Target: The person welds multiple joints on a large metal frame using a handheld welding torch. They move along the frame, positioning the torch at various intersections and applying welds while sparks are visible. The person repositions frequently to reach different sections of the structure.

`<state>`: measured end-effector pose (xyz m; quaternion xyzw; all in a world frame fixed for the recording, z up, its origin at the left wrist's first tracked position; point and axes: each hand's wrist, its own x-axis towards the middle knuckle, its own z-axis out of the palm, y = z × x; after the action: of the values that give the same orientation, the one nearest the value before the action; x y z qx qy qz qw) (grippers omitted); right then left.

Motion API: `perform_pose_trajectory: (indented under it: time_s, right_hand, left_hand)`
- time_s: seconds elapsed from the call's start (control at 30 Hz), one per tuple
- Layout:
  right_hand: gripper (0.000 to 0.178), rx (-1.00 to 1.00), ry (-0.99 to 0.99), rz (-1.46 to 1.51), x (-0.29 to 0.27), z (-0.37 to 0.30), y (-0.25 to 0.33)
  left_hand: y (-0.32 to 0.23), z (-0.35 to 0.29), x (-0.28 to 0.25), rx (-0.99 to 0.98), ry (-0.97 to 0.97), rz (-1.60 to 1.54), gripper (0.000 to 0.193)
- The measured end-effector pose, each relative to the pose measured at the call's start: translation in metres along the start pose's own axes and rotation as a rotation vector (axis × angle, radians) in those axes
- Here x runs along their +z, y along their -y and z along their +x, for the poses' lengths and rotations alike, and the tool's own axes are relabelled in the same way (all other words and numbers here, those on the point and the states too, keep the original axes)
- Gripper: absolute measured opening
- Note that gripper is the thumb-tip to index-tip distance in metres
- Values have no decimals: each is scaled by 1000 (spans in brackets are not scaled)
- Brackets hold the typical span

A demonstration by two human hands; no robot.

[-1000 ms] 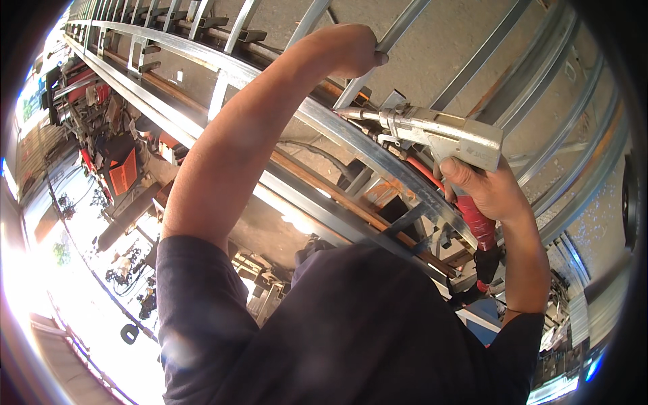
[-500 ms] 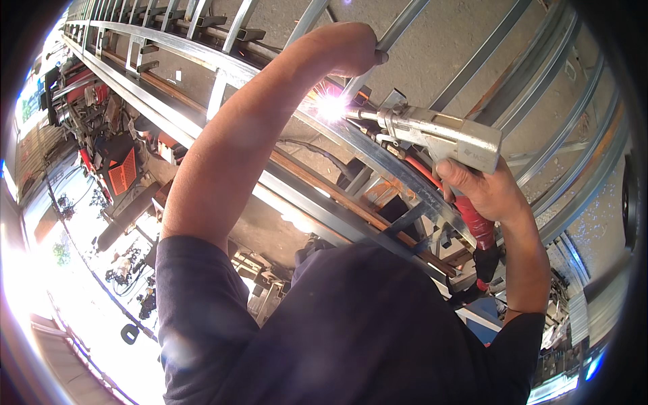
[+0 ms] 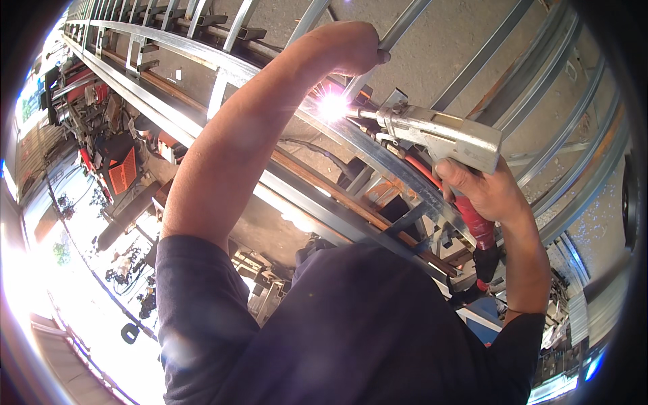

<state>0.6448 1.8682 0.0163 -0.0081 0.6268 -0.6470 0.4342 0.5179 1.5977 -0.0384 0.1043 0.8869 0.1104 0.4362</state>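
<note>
Surface: long galvanized-steel rail of square section (image 3: 388,162), running diagonally from upper left to lower right, part of a ladder-like frame. Thin silver steel crossbar (image 3: 405,25), slanting down to the rail's far side. Second grey steel crossbar (image 3: 479,57), to the right of the first. Rust-brown steel bar (image 3: 324,186), nearer the body, roughly parallel with the rail.

Room: grey concrete floor (image 3: 418,81), seen between the bars. Orange-red perforated panel (image 3: 123,172) among mixed clutter at left; strong white glare beyond it. Flat blue panel (image 3: 480,329), lower right. Silver metal lengths (image 3: 574,145) at right, bowed by the lens.

Tool: pistol-shaped, pale metal welding torch with red-wrapped handle (image 3: 445,135), lying over the rail, nozzle pointing left. At its tip, a white-violet arc with sparks (image 3: 332,106), on the rail near the thin crossbar's lower end.

Hands: right hand (image 3: 482,185), closed round the torch at the handle, thumb along its side. Left hand (image 3: 358,50), curled at the thin crossbar, thumb against it; fingers hidden, firmness of hold cannot be told.

Edges and room for moving: left forearm spans the rail, just left of the arc. Wide gap between the two crossbars, above the torch. Rail and rust-brown bar stand apart, with dark pieces between them below the torch.
</note>
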Motion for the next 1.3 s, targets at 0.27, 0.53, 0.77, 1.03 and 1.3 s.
perform_pose_trajectory:
  time_s: [0.27,0.53,0.77,1.03,1.3]
  right_hand:
    - [53,14,-6,36,0,-2,-4]
    - [43,71,-45,52,-25,-40,-7]
    - [48,106,-57,71,-61,-92,-33]
    - [54,142,-31,12,-61,-93,-52]
    - [55,131,-15,27,-61,-92,-52]
  left_hand:
    - [-3,-1,-5,-16,48,23,45]
    - [7,-2,6,20,-72,44,47]
    - [-65,-18,33,148,-576,-117,45]
    - [-85,1,64,166,-278,-320,43]
    - [-89,1,67,124,-283,-324,46]
